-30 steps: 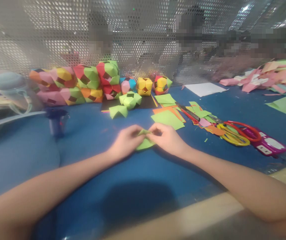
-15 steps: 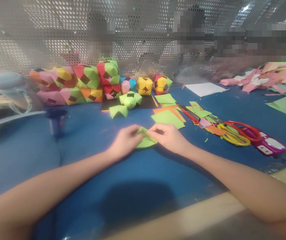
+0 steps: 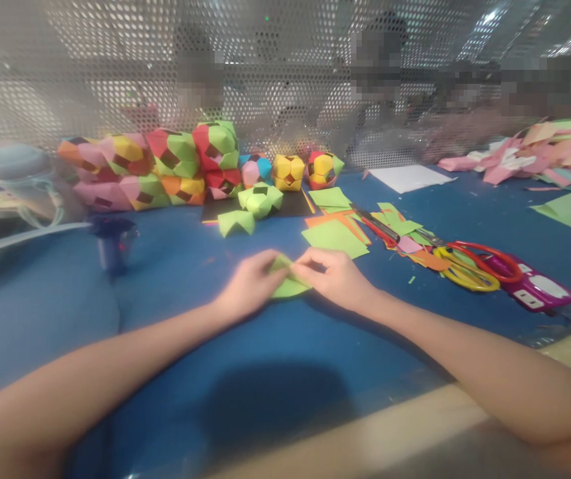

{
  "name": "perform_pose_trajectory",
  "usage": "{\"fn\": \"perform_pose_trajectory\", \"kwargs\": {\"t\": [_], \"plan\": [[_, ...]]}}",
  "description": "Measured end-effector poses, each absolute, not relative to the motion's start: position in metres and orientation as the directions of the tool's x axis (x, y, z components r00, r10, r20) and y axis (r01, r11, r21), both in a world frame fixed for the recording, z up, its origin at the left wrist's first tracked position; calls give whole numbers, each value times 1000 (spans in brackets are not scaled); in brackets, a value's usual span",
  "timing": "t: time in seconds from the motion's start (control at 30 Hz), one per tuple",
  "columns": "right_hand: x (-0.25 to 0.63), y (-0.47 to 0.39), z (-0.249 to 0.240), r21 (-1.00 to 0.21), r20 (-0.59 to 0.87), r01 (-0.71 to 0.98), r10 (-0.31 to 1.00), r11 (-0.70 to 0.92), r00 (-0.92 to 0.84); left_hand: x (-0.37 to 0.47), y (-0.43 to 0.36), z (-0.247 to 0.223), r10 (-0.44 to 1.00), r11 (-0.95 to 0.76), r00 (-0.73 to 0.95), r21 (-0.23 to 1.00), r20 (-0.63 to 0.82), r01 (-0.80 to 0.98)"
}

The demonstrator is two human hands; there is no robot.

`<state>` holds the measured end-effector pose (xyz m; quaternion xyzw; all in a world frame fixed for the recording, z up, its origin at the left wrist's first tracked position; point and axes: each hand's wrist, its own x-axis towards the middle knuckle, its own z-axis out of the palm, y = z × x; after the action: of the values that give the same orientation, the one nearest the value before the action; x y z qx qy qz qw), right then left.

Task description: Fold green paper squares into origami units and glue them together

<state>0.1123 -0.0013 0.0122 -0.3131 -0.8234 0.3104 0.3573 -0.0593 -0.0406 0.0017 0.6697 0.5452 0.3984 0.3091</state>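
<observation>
Between my two hands is a piece of light green paper (image 3: 289,287), creased and partly folded, just above or on the blue table. My left hand (image 3: 251,283) pinches its left side, thumb on top. With thumb and fingertips together, my right hand (image 3: 334,276) grips the upper right edge. The fingertips nearly meet at the fold and cover part of it. Right behind my hands lie flat green sheets (image 3: 338,238). Farther back sit a small folded green paper piece (image 3: 236,223) and a green folded paper ball (image 3: 261,199).
Colourful folded paper balls (image 3: 173,154) are stacked along a perforated metal screen (image 3: 285,86). Red- and yellow-handled scissors (image 3: 470,269) lie on paper scraps at right, beside a purple packet (image 3: 540,287). A dark blue object (image 3: 113,243) stands at left. People are visible beyond the screen.
My right fingertips have shifted very slightly left along the green paper's fold, closer to my left thumb. My left hand stays nearly in place.
</observation>
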Motion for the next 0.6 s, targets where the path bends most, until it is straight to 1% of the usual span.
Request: {"fn": "perform_pose_trajectory", "kwargs": {"t": [0.1, 0.17, 0.23, 0.37, 0.43, 0.5, 0.6], "plan": [[113, 2, 12, -758, 349, 291, 740, 583, -575, -58, -41, 3, 976, -216, 88, 868, 198, 447], [114, 2, 12, -754, 353, 291, 737, 588, -577, -58, -42, 3, 978, -210, 90, 877, 190, 431], [113, 1, 11, -720, 400, 290, 720, 630, -567, -57, -42, 4, 980, -201, 92, 885, 179, 420], [113, -2, 9, -577, 539, 295, 626, 762, -564, -56, -42, 4, 977, -211, 120, 888, 177, 408], [113, -2, 9, -524, 571, 289, 583, 801, -578, -56, -42, 4, 975, -220, 125, 879, 184, 424], [113, -2, 9, -508, 576, 286, 568, 812, -588, -56, -43, 4, 973, -229, 126, 867, 192, 443], [114, -1, 9, -517, 565, 280, 568, 809, -598, -57, -43, 4, 969, -244, 140, 857, 202, 453]]}}
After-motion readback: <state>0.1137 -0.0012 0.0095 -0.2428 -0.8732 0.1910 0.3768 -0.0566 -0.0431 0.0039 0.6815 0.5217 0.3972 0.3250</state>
